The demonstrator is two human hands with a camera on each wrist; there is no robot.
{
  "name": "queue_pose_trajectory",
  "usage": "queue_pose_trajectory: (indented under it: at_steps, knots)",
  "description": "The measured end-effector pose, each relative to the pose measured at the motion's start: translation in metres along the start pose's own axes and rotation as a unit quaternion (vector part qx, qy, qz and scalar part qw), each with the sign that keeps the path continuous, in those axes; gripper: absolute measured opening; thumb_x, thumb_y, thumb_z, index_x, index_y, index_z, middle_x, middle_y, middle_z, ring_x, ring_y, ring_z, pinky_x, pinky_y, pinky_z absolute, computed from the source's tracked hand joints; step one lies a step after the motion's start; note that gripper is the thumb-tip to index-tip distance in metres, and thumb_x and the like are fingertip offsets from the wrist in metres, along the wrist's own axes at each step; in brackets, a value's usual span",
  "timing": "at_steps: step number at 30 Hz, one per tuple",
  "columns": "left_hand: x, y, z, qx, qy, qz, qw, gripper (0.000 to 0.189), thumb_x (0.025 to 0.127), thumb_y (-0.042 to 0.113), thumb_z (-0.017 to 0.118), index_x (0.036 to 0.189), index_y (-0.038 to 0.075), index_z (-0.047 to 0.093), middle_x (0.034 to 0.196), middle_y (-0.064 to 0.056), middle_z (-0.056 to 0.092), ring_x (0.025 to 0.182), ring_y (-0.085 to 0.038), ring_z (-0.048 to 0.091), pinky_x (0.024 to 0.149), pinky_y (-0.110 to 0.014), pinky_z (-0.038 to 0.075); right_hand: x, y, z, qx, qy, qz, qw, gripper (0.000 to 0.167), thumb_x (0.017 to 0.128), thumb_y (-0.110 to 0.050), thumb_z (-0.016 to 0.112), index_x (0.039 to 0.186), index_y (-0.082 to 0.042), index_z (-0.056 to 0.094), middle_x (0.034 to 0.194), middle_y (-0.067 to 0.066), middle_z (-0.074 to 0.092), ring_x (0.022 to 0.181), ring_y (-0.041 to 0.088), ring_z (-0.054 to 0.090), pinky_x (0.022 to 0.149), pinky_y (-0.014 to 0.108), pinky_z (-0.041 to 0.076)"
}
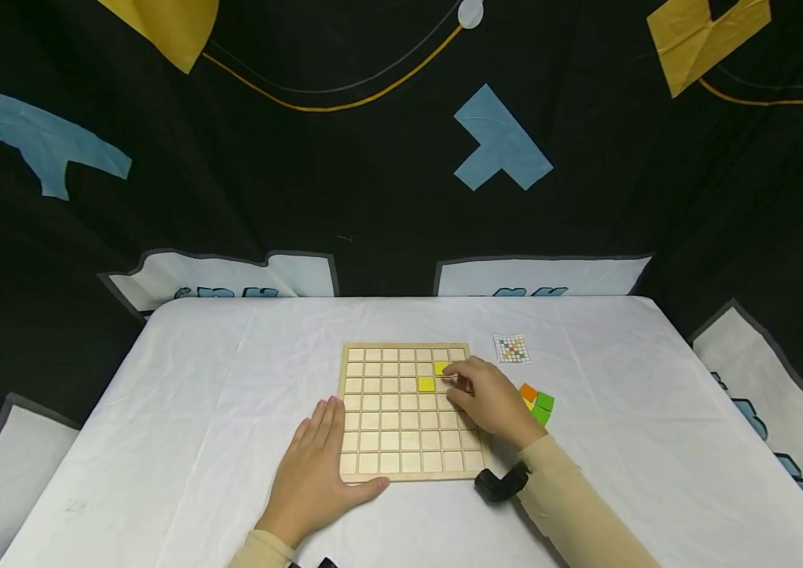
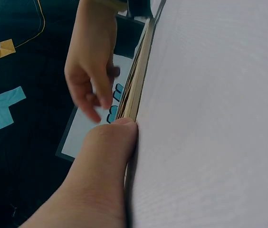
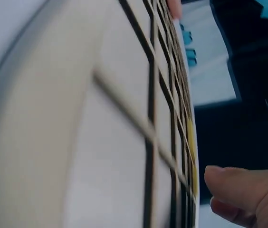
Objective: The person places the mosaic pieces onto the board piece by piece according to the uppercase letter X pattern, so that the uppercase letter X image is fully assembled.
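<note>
A wooden grid board [image 1: 380,420] lies flat on the table, with two yellow square tiles in its cells: one at the upper right [image 1: 440,368], one diagonally below left [image 1: 426,384]. My left hand [image 1: 316,457] rests with straight fingers along the board's left edge, its thumb at the front edge. Over the board's right side is my right hand [image 1: 490,398], loosely bent, fingertips by the upper yellow tile. The left wrist view shows its thumb and fingers apart, with no tile visible between them. In the right wrist view, a yellow strip [image 3: 191,142] shows among the grid cells.
Right of the board, partly behind my right hand, lie loose tiles: orange [image 1: 528,392], green [image 1: 545,402] and yellow. A small card with a coloured grid pattern [image 1: 512,349] lies beyond them. The white cloth-covered table [image 1: 181,410] meets a dark curtain [image 1: 373,181] behind.
</note>
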State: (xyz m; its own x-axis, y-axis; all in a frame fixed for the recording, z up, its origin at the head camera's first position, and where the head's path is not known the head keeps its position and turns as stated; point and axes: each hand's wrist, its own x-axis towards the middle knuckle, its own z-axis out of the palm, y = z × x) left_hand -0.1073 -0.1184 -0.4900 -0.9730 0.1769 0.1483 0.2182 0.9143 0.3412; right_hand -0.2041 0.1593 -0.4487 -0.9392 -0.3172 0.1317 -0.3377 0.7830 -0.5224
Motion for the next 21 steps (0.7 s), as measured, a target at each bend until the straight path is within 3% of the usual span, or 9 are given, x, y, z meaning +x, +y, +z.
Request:
queue_pose_trajectory:
  at_steps: [6,12,17,21]
  knots:
    - [-0.001,0.0,0.0,0.001,0.003,0.002,1.0,0.127,0.071,0.087,0.057,0.156,-0.001,0.023,0.165,-0.013,0.02,0.154,-0.029,0.019,0.125,-0.048,0.02,-0.018,0.032,-0.027,-0.037,0.028,0.065,0.9968,0.03,0.091,-0.018,0.072,0.12,-0.009,0.07,0.091,0.002,0.062,0.074,0.015,0.05,0.064,0.029,0.043]
    - [-0.001,0.0,0.001,0.004,0.001,0.001,1.0,0.127,0.071,0.087,0.057,0.156,-0.001,0.023,0.165,-0.013,0.019,0.154,-0.029,0.018,0.125,-0.047,0.02,-0.033,0.06,-0.047,-0.096,0.019,0.141,0.9851,0.037,0.09,-0.02,0.072,0.123,-0.003,0.068,0.099,0.011,0.066,0.088,0.025,0.059,0.076,0.043,0.054]
    - [-0.001,0.0,0.001,0.002,0.002,0.002,1.0,0.127,0.071,0.087,0.057,0.156,-0.001,0.023,0.165,-0.013,0.019,0.154,-0.029,0.018,0.125,-0.048,0.02,-0.036,0.067,-0.05,-0.091,-0.006,0.163,0.9824,0.029,0.091,-0.019,0.071,0.115,-0.003,0.072,0.106,0.012,0.065,0.098,0.029,0.058,0.088,0.05,0.052]
    - [-0.001,0.0,0.001,0.002,0.001,0.001,1.0,0.127,0.071,0.087,0.057,0.156,-0.001,0.022,0.165,-0.013,0.019,0.155,-0.029,0.018,0.125,-0.048,0.02,-0.033,0.068,-0.048,-0.067,-0.005,0.167,0.9837,0.018,0.091,-0.016,0.072,0.106,-0.007,0.069,0.101,0.009,0.066,0.092,0.027,0.057,0.086,0.047,0.051]
